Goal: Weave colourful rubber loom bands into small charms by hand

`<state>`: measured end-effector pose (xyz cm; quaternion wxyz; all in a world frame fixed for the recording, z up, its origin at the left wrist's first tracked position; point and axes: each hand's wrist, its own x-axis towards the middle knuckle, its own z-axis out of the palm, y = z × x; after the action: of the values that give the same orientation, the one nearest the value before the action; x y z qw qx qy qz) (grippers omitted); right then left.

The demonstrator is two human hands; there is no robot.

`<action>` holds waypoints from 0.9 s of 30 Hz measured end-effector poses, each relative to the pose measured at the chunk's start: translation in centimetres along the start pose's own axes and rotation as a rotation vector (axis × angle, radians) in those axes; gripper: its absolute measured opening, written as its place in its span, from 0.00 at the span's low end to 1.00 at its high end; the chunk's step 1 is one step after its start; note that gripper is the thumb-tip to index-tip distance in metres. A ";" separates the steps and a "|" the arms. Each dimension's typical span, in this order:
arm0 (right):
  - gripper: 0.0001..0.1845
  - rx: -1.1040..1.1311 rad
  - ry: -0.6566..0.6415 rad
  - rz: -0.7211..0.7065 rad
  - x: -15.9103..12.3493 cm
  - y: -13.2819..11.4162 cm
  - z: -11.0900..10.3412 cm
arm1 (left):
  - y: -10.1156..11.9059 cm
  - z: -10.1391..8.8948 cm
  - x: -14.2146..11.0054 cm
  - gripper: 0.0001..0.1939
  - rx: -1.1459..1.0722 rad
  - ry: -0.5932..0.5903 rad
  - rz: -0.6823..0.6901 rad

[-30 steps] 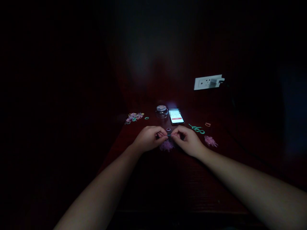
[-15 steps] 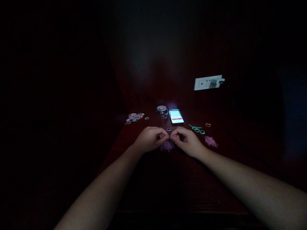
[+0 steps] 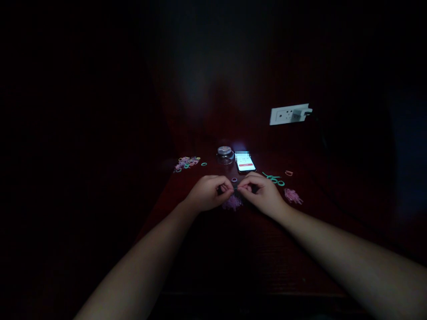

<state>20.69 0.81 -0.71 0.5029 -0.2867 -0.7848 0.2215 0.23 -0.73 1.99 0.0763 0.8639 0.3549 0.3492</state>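
My left hand (image 3: 211, 192) and my right hand (image 3: 260, 192) face each other over the table, thumb and fingers of each pinched together. Between the fingertips stretches a small green hair band (image 3: 235, 188), gripped from both sides; most of it is hidden by the fingers. Just below lies a heap of purple bands (image 3: 232, 203), partly covered by my hands. A single light purple band (image 3: 234, 180) rests right behind the fingertips. Beyond my right hand are several green bands (image 3: 281, 183), a pink pile (image 3: 292, 196) and an orange-pink band (image 3: 289, 173).
On the dark red table (image 3: 253, 253), a clear jar with a lid (image 3: 225, 155) stands at the back beside a lit phone (image 3: 246, 162). Mixed coloured bands (image 3: 187, 164) lie at the left, with one green ring (image 3: 204, 164) apart. A wall socket (image 3: 289, 114) holds a plug.
The fingertips came closer together, then parted slightly, the green band still between them. My right hand has shifted a little and turned. Objects on the table stay put.
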 end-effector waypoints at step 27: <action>0.05 -0.006 0.041 0.030 0.0 0.4 -0.1 | -0.3 -0.2 -0.1 0.03 0.030 0.015 -0.027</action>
<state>20.85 1.13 -0.95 0.5148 -0.3044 -0.7705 0.2206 -0.10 -0.64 1.99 0.0655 0.8573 0.3724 0.3494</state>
